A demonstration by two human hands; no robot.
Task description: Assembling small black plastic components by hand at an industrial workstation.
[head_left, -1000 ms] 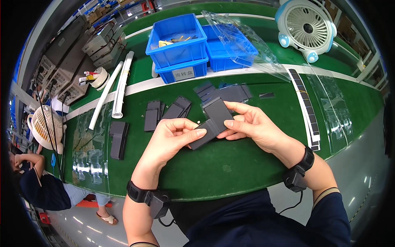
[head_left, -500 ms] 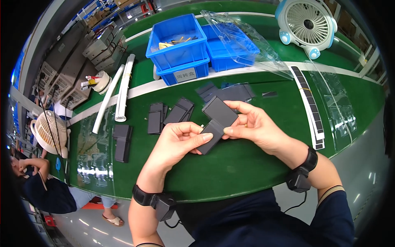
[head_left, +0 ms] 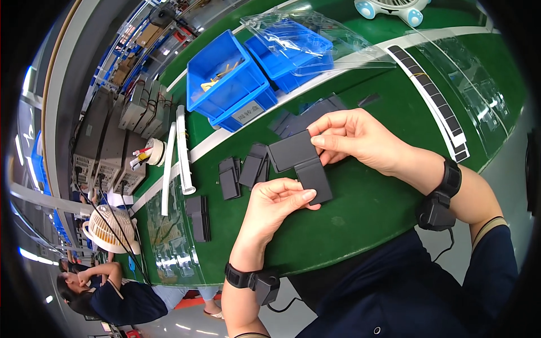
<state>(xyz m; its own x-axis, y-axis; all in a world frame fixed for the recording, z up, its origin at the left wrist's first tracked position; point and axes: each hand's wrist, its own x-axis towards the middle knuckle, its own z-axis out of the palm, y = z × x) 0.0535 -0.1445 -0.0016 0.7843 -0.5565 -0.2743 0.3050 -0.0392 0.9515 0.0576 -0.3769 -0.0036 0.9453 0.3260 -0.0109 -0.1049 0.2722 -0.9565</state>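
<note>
Above the near part of the green table, both hands hold a black flat two-part piece, its two rectangular halves offset in a stepped shape. My left hand pinches the lower half, thumb on top near its bottom edge. At the upper half's right edge, my right hand grips with thumb and fingers. Similar black pieces lie to the left: an upright-looking stack, a small pile and a fanned pile. Behind the held piece are dark thin sheets, partly hidden by it.
Blue bins stand at the back, one under a clear plastic sheet. White rolls lie left, near a fan. A strip of black squares lies right. More clear sheets flank the table. A person sits at left.
The whole view has tilted and shifted. The black piece has turned in my hands, its upper half now pointing left. My right hand has moved up to that half's right edge.
</note>
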